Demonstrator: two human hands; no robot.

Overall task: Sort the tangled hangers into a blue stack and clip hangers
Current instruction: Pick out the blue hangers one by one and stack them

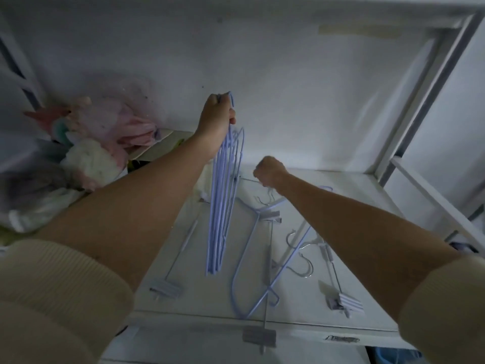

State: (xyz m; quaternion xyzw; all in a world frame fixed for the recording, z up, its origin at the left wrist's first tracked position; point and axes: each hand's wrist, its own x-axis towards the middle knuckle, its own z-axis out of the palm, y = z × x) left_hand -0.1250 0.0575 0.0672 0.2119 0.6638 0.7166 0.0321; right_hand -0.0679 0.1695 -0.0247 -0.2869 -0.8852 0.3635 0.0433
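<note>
Left of centre, the left hand (216,115) is clenched round the hooks of the blue stack (223,206), which hangs long-axis down over the white surface (362,261). Just right, the right hand (269,171) is fisted, apparently on a hook. The loose blue hanger (242,261) and clip hangers (343,302) lie below it, nearer the right hand

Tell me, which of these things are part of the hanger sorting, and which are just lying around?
Part of the job:
- bunch of blue wire hangers held up in the left hand
- loose blue wire hanger on the white surface
- grey metal clip hangers
- right hand, closed above the pile

Just lying about:
- pink and white soft toys
- white plastic bag
</note>
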